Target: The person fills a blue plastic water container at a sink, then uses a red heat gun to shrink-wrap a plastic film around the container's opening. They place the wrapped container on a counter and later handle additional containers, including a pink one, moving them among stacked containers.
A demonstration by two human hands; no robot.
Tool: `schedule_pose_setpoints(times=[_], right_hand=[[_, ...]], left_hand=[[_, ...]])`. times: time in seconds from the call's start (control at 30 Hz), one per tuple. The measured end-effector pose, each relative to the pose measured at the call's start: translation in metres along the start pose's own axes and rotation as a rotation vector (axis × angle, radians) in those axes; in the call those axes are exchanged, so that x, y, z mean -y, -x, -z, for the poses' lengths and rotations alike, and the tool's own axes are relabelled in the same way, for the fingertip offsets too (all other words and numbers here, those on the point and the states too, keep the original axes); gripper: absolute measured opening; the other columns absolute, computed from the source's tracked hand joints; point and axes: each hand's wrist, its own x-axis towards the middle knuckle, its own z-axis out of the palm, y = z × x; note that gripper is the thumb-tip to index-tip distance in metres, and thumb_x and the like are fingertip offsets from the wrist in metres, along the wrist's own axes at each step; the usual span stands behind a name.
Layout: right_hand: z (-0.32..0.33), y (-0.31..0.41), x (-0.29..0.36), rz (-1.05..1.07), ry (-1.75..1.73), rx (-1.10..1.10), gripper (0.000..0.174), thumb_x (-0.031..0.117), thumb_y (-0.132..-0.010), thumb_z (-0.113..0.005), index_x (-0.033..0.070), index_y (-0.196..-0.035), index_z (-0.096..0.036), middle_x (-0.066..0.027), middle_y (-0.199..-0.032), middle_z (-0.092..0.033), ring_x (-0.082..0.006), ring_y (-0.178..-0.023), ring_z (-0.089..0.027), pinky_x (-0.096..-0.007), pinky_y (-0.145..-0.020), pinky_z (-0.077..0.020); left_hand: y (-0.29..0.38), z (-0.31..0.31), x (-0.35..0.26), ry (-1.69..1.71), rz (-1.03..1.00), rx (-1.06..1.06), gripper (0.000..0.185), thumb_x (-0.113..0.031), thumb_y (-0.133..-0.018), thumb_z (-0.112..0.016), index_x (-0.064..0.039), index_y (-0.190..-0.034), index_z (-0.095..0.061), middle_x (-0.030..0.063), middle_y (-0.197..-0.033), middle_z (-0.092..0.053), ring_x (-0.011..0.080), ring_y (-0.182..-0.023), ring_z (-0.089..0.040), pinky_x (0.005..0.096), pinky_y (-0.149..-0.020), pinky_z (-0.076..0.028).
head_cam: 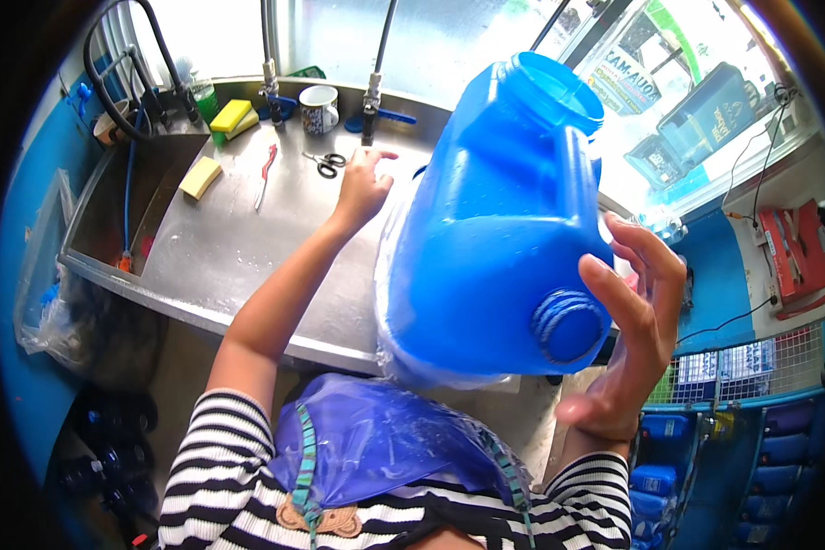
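Observation:
A large blue plastic water jug [481,275] leans over the right part of a steel counter, its wide open mouth up and a round blue cap low on its near side. Clear plastic wrap shows under its left and lower edges. My right hand [639,309] is at the jug's right side, fingers spread; whether it touches the jug I cannot tell. Left of the jug, my left hand [366,180] is over the counter below a valve, holding nothing, fingers partly curled. Black-handled scissors [327,165] lie just left of it.
On the steel counter [213,275] are sponges [201,177], a red-handled brush or knife [267,172] and a patterned mug [318,110]. Valves with blue levers [371,103] stand along its back. A sink basin [110,206] is at left; racks of blue jugs [660,481] stand lower right.

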Motion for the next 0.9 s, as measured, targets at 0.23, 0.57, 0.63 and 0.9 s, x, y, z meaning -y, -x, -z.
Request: schedule_pose_setpoints(times=[0.23,0.57,0.63,0.9], right_hand=[[-0.026,0.017,0.014,-0.213,0.22,-0.164,0.076,0.058,-0.067,-0.074,0.01,-0.123,-0.058,-0.0243,-0.122,-0.05,-0.0386,-0.112,-0.052,-0.0487,-0.093,-0.0451],[-0.006,0.014,0.03,-0.272,0.315,-0.091,0.053,0.023,-0.067,-0.065,0.01,-0.118,-0.062,-0.0219,-0.127,-0.051,-0.0391,-0.116,-0.053,-0.0511,-0.096,-0.0441],[-0.019,0.002,0.055,-0.233,0.61,-0.109,0.049,0.019,-0.068,-0.063,0.012,-0.116,-0.063,-0.0187,-0.128,-0.052,-0.0386,-0.117,-0.052,-0.0527,-0.1,-0.0411],[-0.171,-0.029,0.086,-0.275,0.153,0.319,0.048,0.009,-0.075,-0.065,0.012,-0.122,-0.059,-0.0199,-0.125,-0.048,-0.0361,-0.119,-0.049,-0.051,-0.102,-0.0362]], left_hand=[[0.006,-0.084,0.099,-0.314,0.114,0.215,0.05,-0.014,-0.074,-0.062,-0.012,-0.124,-0.056,0.021,-0.116,-0.053,0.0372,-0.116,-0.046,0.0452,-0.101,-0.038],[-0.027,-0.142,0.115,-0.324,-0.132,0.483,0.027,-0.022,-0.08,-0.062,-0.019,-0.106,-0.067,0.0154,-0.108,-0.061,0.0339,-0.109,-0.053,0.0457,-0.091,-0.046],[-0.032,-0.154,0.112,-0.332,-0.133,0.486,0.029,-0.025,-0.083,-0.059,-0.02,-0.11,-0.066,0.0151,-0.106,-0.062,0.0341,-0.107,-0.053,0.0465,-0.089,-0.046],[-0.065,-0.143,0.087,-0.128,-0.019,0.224,0.029,-0.009,-0.076,-0.057,-0.008,-0.104,-0.066,0.0183,-0.107,-0.056,0.0366,-0.102,-0.053,0.0455,-0.088,-0.047]])
